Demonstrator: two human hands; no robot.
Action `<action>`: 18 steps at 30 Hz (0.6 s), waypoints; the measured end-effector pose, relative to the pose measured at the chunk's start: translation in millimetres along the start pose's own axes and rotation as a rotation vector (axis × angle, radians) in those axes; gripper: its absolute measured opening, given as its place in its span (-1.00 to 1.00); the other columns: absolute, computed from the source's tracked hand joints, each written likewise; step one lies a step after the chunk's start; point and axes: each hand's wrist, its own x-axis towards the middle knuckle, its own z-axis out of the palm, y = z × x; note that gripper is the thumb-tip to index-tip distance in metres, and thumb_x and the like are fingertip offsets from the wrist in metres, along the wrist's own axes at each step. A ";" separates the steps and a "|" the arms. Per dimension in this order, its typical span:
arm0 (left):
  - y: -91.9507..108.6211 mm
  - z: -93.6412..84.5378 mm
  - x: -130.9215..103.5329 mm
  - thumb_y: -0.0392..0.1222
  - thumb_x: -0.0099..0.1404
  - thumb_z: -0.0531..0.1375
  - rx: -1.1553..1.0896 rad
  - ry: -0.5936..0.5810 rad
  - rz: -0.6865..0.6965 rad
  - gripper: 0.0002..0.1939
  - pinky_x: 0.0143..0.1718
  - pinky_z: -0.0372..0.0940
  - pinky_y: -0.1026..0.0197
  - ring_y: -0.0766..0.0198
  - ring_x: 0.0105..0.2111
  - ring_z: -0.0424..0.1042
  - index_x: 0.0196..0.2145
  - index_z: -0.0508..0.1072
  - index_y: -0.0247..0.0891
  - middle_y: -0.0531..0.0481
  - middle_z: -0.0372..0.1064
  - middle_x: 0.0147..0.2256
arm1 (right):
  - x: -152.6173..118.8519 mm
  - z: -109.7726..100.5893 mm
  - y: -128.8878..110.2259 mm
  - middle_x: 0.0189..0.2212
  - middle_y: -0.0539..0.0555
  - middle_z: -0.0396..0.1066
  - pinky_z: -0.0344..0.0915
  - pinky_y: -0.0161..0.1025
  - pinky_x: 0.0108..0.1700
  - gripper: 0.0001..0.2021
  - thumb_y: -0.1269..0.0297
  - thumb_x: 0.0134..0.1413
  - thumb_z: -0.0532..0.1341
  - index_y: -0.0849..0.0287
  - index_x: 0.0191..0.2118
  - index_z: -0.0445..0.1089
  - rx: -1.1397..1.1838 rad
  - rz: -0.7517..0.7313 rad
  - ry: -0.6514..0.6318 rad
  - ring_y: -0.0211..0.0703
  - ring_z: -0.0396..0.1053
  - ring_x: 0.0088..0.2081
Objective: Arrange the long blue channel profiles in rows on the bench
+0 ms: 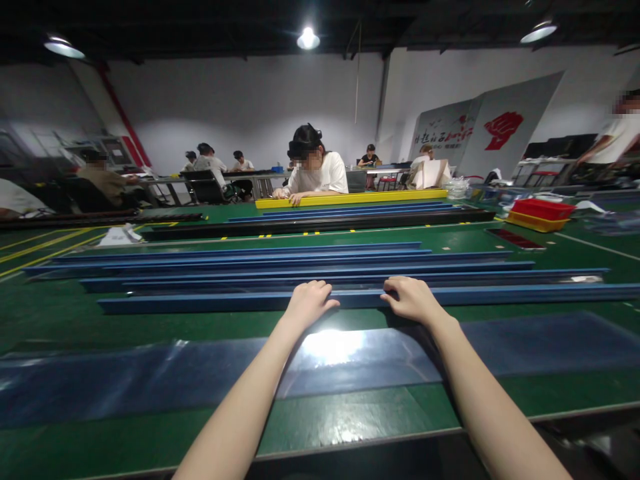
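We are holding the nearest blue rail (369, 298) crosswise before us on the green table (150, 327); reading the clock from between our hands, it is running from nine to three. Our left hand (311, 301) is lying curled over its top at nine, thumb resting along the near side; our right hand (407, 297) is matching it at three. Both grips are looking narrow, closed around the rail, though we cannot tell how hard we are pressing or whether it is lifted.

We are judging it light for its length, fairly stiff but prone to bending, with a smooth, slippery surface that could scratch. A wide, even hold around its balance point is suiting it best. The clear sheet (360, 360) is lying flat at six, and more blue rails (425, 269) are lying just beyond, at twelve.
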 end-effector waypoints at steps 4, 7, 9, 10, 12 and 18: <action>-0.3 1.9 -0.5 0.05 0.23 0.08 -0.015 0.011 -0.001 -0.71 -0.32 0.18 0.25 0.22 -0.27 0.36 -0.37 0.37 -0.25 -0.01 0.40 -0.33 | 0.2 0.6 -2.2 -0.34 0.07 0.44 0.07 -0.33 -0.35 -0.70 0.08 0.08 0.03 0.15 -0.37 0.39 0.013 -0.032 0.000 -0.14 0.36 -0.25; -0.4 1.6 -1.0 0.05 0.23 0.07 -0.016 0.013 0.002 -0.71 -0.32 0.18 0.25 0.22 -0.27 0.35 -0.37 0.37 -0.24 -0.01 0.40 -0.33 | 1.0 1.5 -5.3 -0.33 0.09 0.44 0.09 -0.32 -0.32 -0.64 0.02 0.11 -0.01 0.16 -0.37 0.38 0.011 -0.062 -0.006 -0.13 0.35 -0.24; -0.2 1.0 -1.0 0.05 0.23 0.07 -0.015 0.010 0.001 -0.71 -0.32 0.18 0.25 0.22 -0.27 0.35 -0.37 0.36 -0.24 -0.01 0.40 -0.33 | 2.0 2.7 -9.2 -0.32 0.10 0.43 0.09 -0.32 -0.32 -0.65 0.02 0.11 0.00 0.17 -0.36 0.37 0.011 -0.078 -0.008 -0.14 0.35 -0.24; -0.1 0.8 -0.9 0.05 0.23 0.08 -0.016 0.007 0.000 -0.71 -0.32 0.18 0.25 0.22 -0.27 0.35 -0.37 0.36 -0.24 -0.01 0.40 -0.33 | 2.7 3.5 -11.6 -0.32 0.10 0.43 0.09 -0.32 -0.32 -0.66 0.03 0.12 0.00 0.17 -0.36 0.36 0.013 -0.087 -0.010 -0.14 0.35 -0.24; 0.0 0.6 -0.6 0.05 0.23 0.08 -0.017 0.005 -0.001 -0.72 -0.32 0.18 0.25 0.22 -0.27 0.35 -0.37 0.37 -0.24 -0.01 0.40 -0.32 | 4.1 5.3 -16.9 -0.32 0.11 0.42 0.09 -0.31 -0.31 -0.68 0.04 0.13 0.00 0.17 -0.34 0.35 0.018 -0.109 -0.002 -0.15 0.34 -0.25; -0.3 1.3 -0.4 0.04 0.23 0.08 0.000 0.004 0.002 -0.72 -0.31 0.19 0.25 0.22 -0.25 0.35 -0.35 0.37 -0.24 -0.02 0.40 -0.31 | 6.8 9.0 -23.4 -0.32 0.08 0.40 0.07 -0.33 -0.32 -0.77 0.13 0.12 0.06 0.18 -0.31 0.34 0.062 -0.163 0.062 -0.19 0.32 -0.26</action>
